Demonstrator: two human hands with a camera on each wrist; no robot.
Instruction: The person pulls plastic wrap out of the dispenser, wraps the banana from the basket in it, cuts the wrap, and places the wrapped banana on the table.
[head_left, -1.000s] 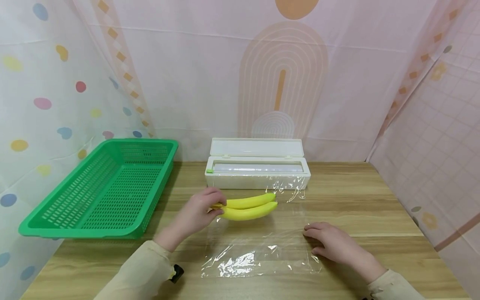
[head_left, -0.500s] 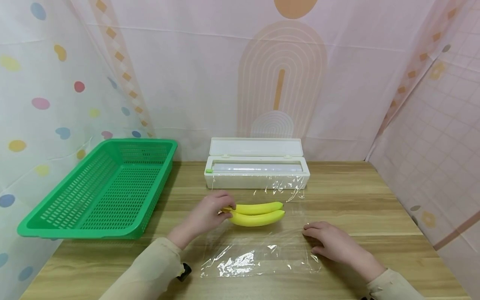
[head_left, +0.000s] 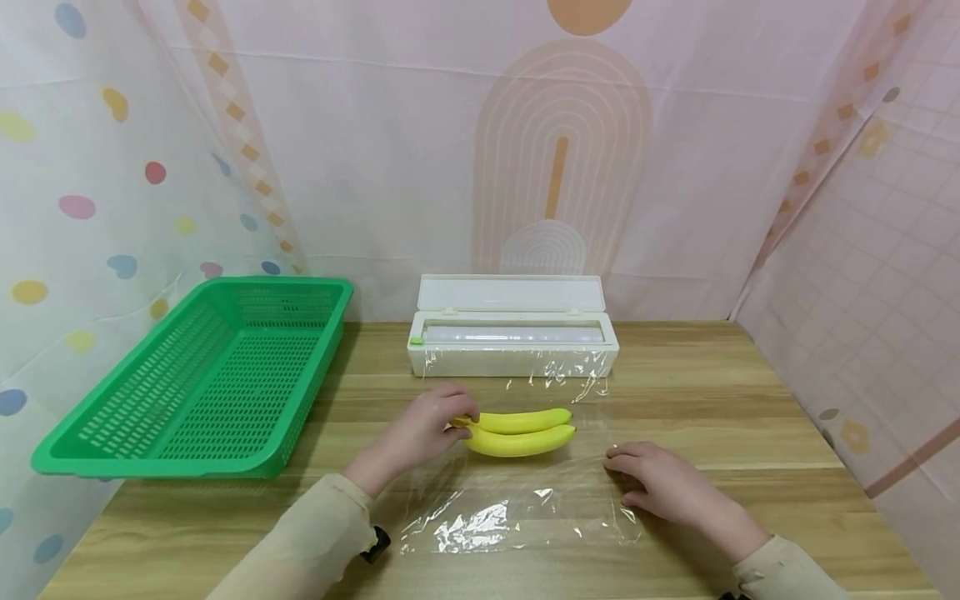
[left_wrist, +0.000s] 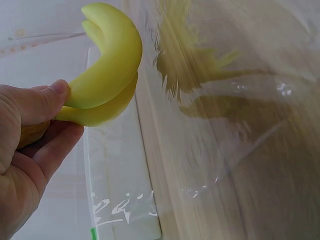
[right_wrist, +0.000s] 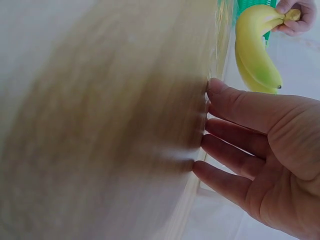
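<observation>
My left hand point(head_left: 423, 429) pinches the brown stem of a two-banana bunch point(head_left: 521, 442) between thumb and fingers. In the left wrist view the bananas point(left_wrist: 112, 65) curve away from the thumb, raised above the film. Beneath them a clear sheet of plastic wrap point(head_left: 487, 527) lies over the table, running out from the white wrap dispenser point(head_left: 513, 362). My right hand point(head_left: 671, 485) rests its fingertips on the table at the wrap's right edge. The right wrist view shows this hand point(right_wrist: 270, 135) with fairly straight fingers and nothing gripped.
A green plastic basket point(head_left: 161, 467) stands at the left of the wooden table point(head_left: 697, 375). The dispenser's lid point(head_left: 510, 293) is raised at the back, against a patterned curtain point(head_left: 375, 167). A small green slider point(head_left: 417, 341) sits at the dispenser's left end.
My left hand has carried the bananas to the right and a little nearer to me, over the plastic wrap, slowing lately. The right hand has stayed in place.
</observation>
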